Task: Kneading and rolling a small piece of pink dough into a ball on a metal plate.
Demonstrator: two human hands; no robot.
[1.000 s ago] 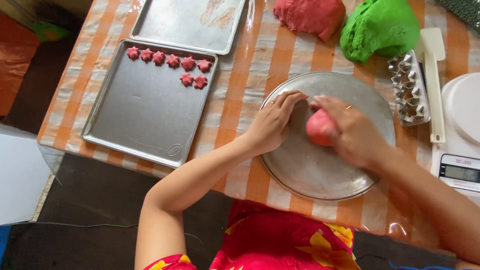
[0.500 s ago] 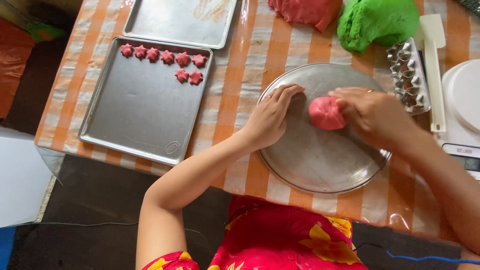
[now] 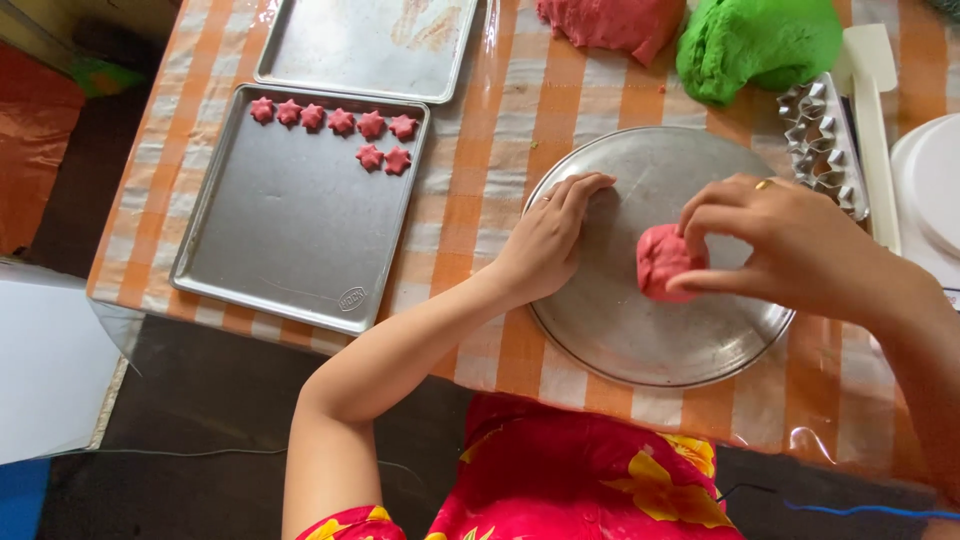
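Observation:
A lump of pink-red dough [image 3: 663, 262] sits on a round metal plate [image 3: 640, 330] in front of me. My right hand [image 3: 800, 245] curls over the lump, fingertips gripping its top and right side. My left hand [image 3: 550, 240] rests flat on the plate's left rim, holding nothing. To the left lies a rectangular baking tray [image 3: 290, 230] with several small red star-shaped dough pieces [image 3: 340, 122] along its far edge.
A second tray [image 3: 370, 45] lies beyond the first. Big lumps of red dough [image 3: 610, 22] and green dough [image 3: 755, 45] sit at the back. Metal star cutters [image 3: 822, 135], a white scraper [image 3: 868, 90] and a white scale [image 3: 930, 190] are at right. An orange checked cloth covers the table.
My right hand has shifted from pressing over the dough lump to gripping it with the fingertips, so more of the lump shows. My left hand stays on the plate rim.

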